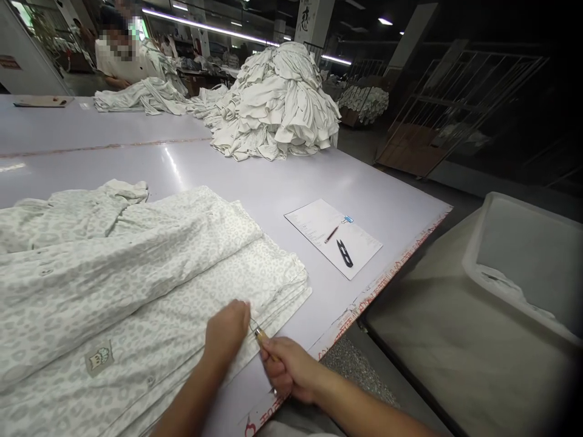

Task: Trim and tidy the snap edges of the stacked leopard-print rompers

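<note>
Beside the table (255,194) edge, right-hand fingers clamp a wood-handled tool (260,337), tip pointing up-left at folded cloth (136,303) under the left hand (226,331), fingers together — a white bin (469,261) holds a scrap of cloth (505,288).

The metal tip (251,325) of the small tool (262,340) in the right hand (290,368) is too thin to see well, and the left hand (226,332) hides part of the printed cloth (136,285). This cloth goes past the left edge of the view, and the words (310,227) on the paper (346,249) are too small to read.
</note>
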`<state>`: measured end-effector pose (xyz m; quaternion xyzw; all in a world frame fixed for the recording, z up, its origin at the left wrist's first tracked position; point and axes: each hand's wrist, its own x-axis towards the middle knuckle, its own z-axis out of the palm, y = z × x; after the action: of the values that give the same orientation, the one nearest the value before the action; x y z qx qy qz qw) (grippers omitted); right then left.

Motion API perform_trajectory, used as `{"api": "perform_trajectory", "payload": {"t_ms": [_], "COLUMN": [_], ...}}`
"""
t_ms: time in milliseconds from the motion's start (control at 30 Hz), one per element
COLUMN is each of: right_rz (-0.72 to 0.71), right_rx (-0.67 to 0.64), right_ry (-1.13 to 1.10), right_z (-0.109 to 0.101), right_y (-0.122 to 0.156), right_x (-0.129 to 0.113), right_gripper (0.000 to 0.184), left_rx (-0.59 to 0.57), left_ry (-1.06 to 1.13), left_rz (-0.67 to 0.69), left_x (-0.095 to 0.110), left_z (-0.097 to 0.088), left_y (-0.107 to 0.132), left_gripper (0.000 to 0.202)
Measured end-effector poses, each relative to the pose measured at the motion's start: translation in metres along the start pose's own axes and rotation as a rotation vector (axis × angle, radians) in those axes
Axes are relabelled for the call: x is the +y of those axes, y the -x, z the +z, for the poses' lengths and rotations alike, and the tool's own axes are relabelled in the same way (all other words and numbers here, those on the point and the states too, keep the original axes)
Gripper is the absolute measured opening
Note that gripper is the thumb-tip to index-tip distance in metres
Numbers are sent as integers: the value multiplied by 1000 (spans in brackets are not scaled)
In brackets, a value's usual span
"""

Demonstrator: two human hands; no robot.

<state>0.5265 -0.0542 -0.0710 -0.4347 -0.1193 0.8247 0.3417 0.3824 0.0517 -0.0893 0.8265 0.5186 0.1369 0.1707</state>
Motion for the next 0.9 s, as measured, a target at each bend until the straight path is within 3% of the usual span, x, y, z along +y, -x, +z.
{"api": "perform_trajectory", "payload": {"t_ms": [100, 200, 267, 367, 500, 567, 633, 767, 900], "right_rz": [-9, -72, -153, -209, -238, -206, -135, -96, -2], "right_rx": [-7, 64, 124, 155, 106, -3, -102, -79, 65], "right_ry": [17, -94, -223, -318, -35, 129, 205, 98, -281], "right_z": [10, 12, 12, 12, 18, 24, 33, 54, 69], "right_y": [7, -4, -21, -39, -32, -25, -24, -37, -49], "right_x": [6, 0, -9, -15, 2, 15, 25, 34, 32], "right_gripper": [50, 50, 49, 49, 47, 47, 47, 46, 38], "left_rx": [59, 75, 78, 120, 160, 90, 16, 1, 8], "left_ry": [-11, 7, 31, 54, 286, 436, 533, 590, 378], "left_rz": [-20, -17, 19, 64, -217, -345, -381, -318, 0], "left_x": [-3, -1, -1, -13, -40, -47, -47, -42, -41], "left_z": [7, 7, 2, -11, -28, -33, -37, -34, -23], "left_y": [-19, -20, -5, 37, 81, 84, 79, 75, 91], "left_gripper": [41, 40, 36, 23, 27, 31, 31, 27, 18]}}
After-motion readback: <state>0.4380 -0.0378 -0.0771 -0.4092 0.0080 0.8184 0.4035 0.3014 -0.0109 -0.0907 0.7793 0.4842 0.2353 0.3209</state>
